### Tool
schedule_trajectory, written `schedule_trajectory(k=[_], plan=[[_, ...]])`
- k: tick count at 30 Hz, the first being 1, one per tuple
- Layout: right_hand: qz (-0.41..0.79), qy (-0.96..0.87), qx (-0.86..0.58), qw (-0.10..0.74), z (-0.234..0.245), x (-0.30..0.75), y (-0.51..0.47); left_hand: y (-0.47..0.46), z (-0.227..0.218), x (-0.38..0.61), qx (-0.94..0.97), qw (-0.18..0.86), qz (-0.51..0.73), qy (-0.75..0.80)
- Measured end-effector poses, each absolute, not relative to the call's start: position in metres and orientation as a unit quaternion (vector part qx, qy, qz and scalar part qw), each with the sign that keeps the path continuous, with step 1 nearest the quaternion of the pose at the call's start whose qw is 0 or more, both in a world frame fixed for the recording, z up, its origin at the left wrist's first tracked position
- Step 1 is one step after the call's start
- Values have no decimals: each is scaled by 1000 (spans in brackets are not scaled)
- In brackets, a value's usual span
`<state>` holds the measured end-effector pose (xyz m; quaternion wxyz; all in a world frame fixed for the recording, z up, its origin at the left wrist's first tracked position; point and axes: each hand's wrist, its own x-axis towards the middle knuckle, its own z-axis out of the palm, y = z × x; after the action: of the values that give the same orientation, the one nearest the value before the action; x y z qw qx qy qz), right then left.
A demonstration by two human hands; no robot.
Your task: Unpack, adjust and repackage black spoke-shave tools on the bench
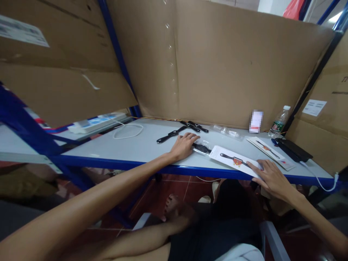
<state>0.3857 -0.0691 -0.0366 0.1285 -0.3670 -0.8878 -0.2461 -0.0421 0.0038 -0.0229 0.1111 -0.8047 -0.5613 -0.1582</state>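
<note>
My left hand (184,144) lies flat on the grey table (141,146), fingers stretched out, its fingertips touching a black watch strap in a clear bag (202,148). My right hand (272,176) rests open on the near edge of a white printed card (233,160) that shows a strap picture. Another black strap (171,134) lies just beyond my left hand. Two more black strap pieces (196,126) lie farther back.
A second printed card (272,151) and a black device with a white cable (293,149) lie at the right. A water bottle (278,122) stands by the cardboard wall (217,65). A white power strip (98,122) and coiled cable (128,131) sit at the left. Clear bags (228,132) lie behind.
</note>
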Motion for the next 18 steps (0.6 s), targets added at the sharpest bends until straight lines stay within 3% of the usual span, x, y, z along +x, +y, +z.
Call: schedule_trajectory(k=[10,14,18], plan=[[-239,-874,-390,162,-29,294,-46,0,-22,-39,-783,100,-170,-590],[-305,-837,-402,211,27,279,-98,-2,-22,-39,-762,102,-155,-620],[-259,-834,-380,304,87,273,-189,-2,-24,-40,-752,90,-170,-630]])
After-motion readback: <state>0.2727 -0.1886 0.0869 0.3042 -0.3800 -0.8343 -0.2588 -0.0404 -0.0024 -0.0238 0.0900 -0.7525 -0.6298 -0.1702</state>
